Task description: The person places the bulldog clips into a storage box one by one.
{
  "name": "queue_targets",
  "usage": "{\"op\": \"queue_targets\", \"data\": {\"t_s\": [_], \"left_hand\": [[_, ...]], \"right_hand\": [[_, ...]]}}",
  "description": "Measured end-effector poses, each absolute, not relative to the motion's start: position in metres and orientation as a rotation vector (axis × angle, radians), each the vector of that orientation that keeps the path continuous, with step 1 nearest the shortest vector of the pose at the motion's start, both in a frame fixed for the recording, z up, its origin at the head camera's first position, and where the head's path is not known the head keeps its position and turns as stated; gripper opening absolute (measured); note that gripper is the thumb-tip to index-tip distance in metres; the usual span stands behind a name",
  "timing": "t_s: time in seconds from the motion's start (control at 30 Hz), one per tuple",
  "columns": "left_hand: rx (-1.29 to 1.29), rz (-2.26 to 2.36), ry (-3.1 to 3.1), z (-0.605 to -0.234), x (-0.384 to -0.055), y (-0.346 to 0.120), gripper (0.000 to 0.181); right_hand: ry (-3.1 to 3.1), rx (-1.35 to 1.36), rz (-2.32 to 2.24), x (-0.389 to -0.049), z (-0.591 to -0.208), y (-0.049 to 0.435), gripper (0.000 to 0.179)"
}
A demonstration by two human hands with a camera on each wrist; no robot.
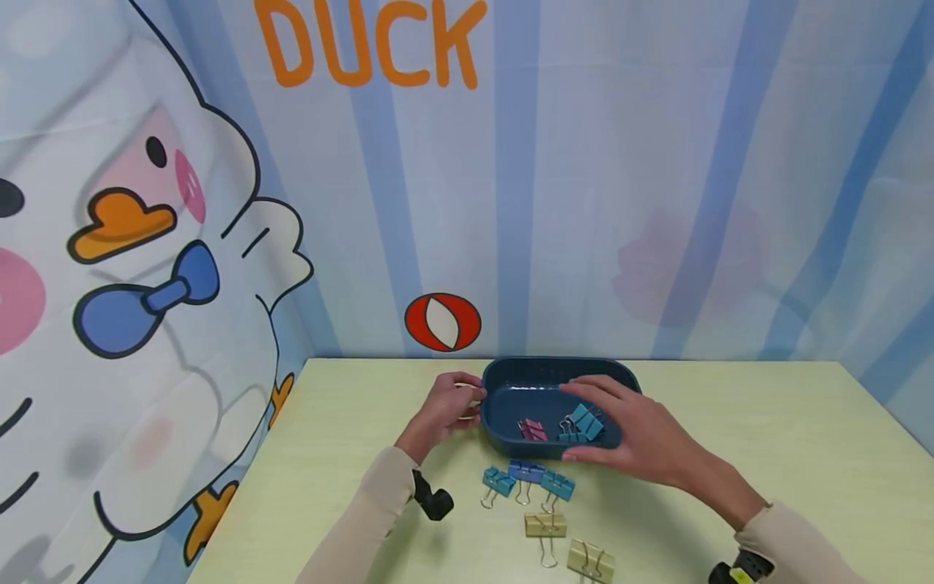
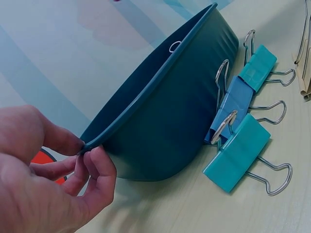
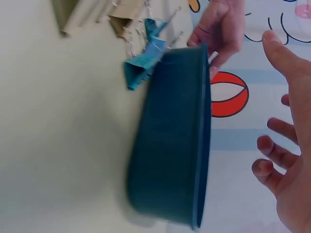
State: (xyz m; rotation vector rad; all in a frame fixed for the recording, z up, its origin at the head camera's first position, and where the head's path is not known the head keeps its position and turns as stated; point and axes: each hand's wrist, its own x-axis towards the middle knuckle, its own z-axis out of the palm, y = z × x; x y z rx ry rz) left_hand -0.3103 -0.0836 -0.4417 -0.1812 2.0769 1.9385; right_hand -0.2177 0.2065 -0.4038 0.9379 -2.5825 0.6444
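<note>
My left hand (image 1: pixel 447 405) pinches the left rim of a dark blue plastic bin (image 1: pixel 520 399), thumb on one side and fingers on the other, as the left wrist view shows. Inside the bin lie a pink binder clip (image 1: pixel 535 430) and some teal binder clips (image 1: pixel 586 422). Over the bin's right side hovers my right hand (image 1: pixel 642 434), fingers spread and holding nothing. Just in front of the bin stand a teal binder clip (image 2: pixel 238 153), a blue one (image 2: pixel 232 106) and another teal one (image 2: pixel 259 68), side by side.
Nearer me on the pale wooden table (image 1: pixel 737 454) are two yellowish binder clips, one (image 1: pixel 546 526) behind the other (image 1: pixel 593 560). A printed duck curtain (image 1: pixel 569 203) hangs behind the table and along its left side. The bin stands near the table's back edge.
</note>
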Motion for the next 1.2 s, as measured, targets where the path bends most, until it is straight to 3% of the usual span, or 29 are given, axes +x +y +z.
{"op": "queue_targets", "data": {"t_s": [0.37, 0.87, 1.2], "left_hand": [[-0.185, 1.937, 2.063, -0.438, -0.309, -0.084, 0.025], [-0.184, 1.935, 2.067, -0.439, -0.307, -0.083, 0.026], [-0.210, 1.925, 2.088, -0.440, -0.309, -0.083, 0.023]], "right_hand": [[-2.701, 1.126, 0.912, -0.193, -0.445, 0.215, 0.050], [-2.859, 1.039, 0.562, -0.201, -0.478, 0.202, 0.049], [-2.789, 1.000, 0.532, -0.202, -0.488, 0.197, 0.037]]}}
